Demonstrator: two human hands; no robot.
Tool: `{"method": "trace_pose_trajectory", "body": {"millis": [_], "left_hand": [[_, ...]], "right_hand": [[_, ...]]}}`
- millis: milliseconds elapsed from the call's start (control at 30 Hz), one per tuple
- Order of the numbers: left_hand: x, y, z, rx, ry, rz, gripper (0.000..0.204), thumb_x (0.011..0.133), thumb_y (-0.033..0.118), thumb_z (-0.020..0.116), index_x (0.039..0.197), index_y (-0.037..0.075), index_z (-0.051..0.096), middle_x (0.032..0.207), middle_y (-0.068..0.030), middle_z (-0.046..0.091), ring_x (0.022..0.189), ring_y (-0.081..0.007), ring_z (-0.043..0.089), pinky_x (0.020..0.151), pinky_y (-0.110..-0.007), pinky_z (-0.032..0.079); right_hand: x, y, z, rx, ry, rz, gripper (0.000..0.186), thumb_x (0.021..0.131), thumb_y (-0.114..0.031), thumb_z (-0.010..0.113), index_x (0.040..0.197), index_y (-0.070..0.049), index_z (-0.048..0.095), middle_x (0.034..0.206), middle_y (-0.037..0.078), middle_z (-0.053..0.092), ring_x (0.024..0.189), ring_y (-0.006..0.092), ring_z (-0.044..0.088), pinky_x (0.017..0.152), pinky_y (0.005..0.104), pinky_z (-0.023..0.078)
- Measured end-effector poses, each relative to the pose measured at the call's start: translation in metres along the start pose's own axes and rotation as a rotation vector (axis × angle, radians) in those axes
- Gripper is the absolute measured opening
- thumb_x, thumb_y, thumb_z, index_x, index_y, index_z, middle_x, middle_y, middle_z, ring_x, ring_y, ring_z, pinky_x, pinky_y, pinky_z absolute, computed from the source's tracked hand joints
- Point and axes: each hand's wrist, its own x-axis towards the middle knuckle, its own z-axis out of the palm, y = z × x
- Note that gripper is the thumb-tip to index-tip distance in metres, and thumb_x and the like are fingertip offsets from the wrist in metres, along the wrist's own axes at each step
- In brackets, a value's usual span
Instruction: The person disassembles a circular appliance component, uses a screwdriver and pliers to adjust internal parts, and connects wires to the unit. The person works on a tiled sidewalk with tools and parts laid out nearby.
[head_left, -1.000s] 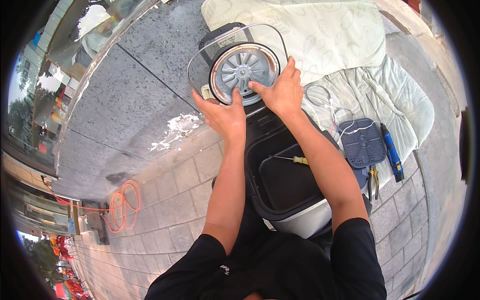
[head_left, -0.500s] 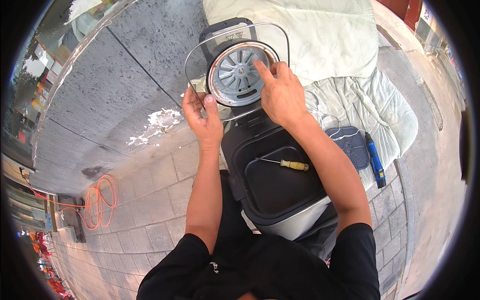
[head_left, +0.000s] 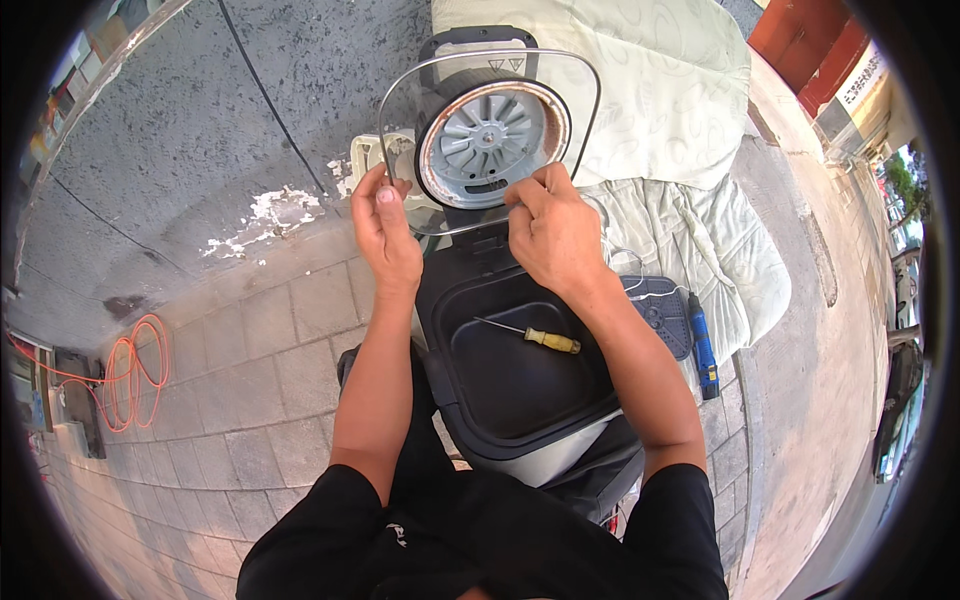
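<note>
A clear glass lid cover (head_left: 597, 102) with a rounded rim stands upright before the raised lid of a black and silver cooker (head_left: 455, 400). Behind the glass is a round, rust-stained grey metal housing (head_left: 490, 135) with radial slots. My left hand (head_left: 388, 235) grips the glass cover's left edge between thumb and fingers. At its lower right rim, my right hand (head_left: 556, 232) is closed with curled fingers, holding the edge. A screwdriver (head_left: 552, 341) with a yellow handle lies in the cooker's black cavity.
Right of the cooker lie a dark perforated tray (head_left: 660, 310), a white cord and a blue power screwdriver (head_left: 705, 350). A pale quilted cloth (head_left: 680, 90) spreads behind. The grey wall (head_left: 170, 130) stands left, with an orange cable coil (head_left: 125, 375) on the paving.
My right hand has drawn its extended finger back from the metal housing and dropped to the glass cover's lower right rim. My left hand stays at the left edge. The whole view has shifted.
</note>
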Motion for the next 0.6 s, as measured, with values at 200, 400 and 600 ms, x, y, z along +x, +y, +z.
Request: {"method": "trace_pose_trajectory", "body": {"millis": [200,400,600], "left_hand": [[0.001,-0.006,-0.003,-0.034,0.016,-0.04,0.046,0.116,0.034,0.053,0.141,-0.005,0.058,0.122,-0.0124,0.065,0.111,-0.0208,0.067,0.104,-0.038,0.054],[0.002,-0.005,-0.004,-0.022,0.024,-0.06,0.044,0.117,0.034,0.053,0.138,-0.005,0.06,0.122,-0.0129,0.068,0.11,-0.0215,0.069,0.104,-0.037,0.054],[0.003,-0.003,-0.001,0.034,0.04,-0.061,0.051,0.116,0.039,0.049,0.137,-0.006,0.061,0.117,-0.0164,0.069,0.107,-0.0249,0.07,0.101,-0.04,0.056]], "right_hand": [[-0.007,0.009,0.0,-0.007,-0.023,0.007,0.012,0.089,-0.008,0.066,0.096,-0.007,0.076,0.103,0.013,0.068,0.085,0.0366,0.072,0.074,0.0501,0.06],[-0.004,0.01,0.0,-0.027,-0.025,0.02,0.013,0.09,-0.01,0.066,0.097,-0.006,0.076,0.104,0.014,0.068,0.086,0.0366,0.072,0.074,0.0503,0.06],[0.014,0.001,-0.005,-0.139,-0.003,-0.014,0.048,0.089,-0.006,0.066,0.137,-0.009,0.068,0.104,0.017,0.067,0.086,0.0393,0.072,0.073,0.0505,0.06]]}}
